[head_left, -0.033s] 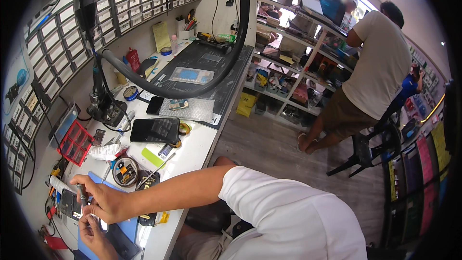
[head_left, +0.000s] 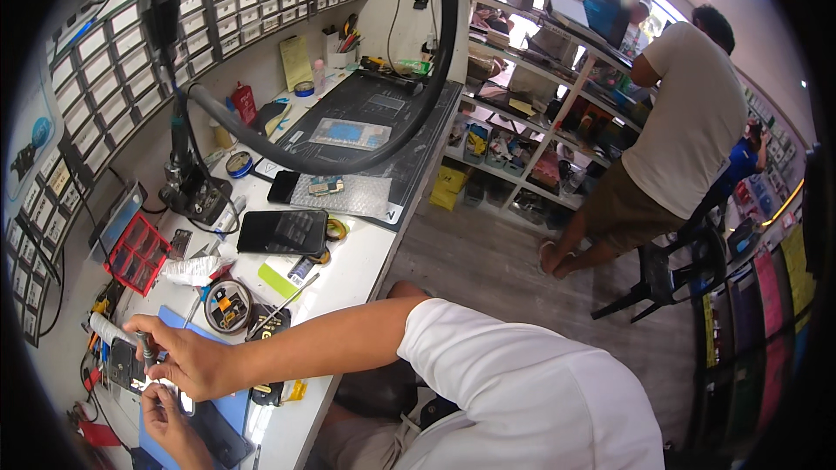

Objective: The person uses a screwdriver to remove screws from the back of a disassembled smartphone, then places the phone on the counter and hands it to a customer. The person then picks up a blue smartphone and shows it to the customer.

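My right hand grips a slim grey screwdriver upright, its fingers curled round the handle. Just below, my left hand is closed at a small bright item under the screwdriver, partly hidden by the fingers. Both hands are over a blue mat. A dark phone lies beside my left hand. Another dark phone part is left of my right hand. A round tin of small parts stands above my forearm, beside a long metal tool.
The white bench also holds a phone, a red parts box, a microscope stand with a looped arm, and a dark work mat. Drawer racks line the wall. A person stands at shelves, near a black chair; others are behind.
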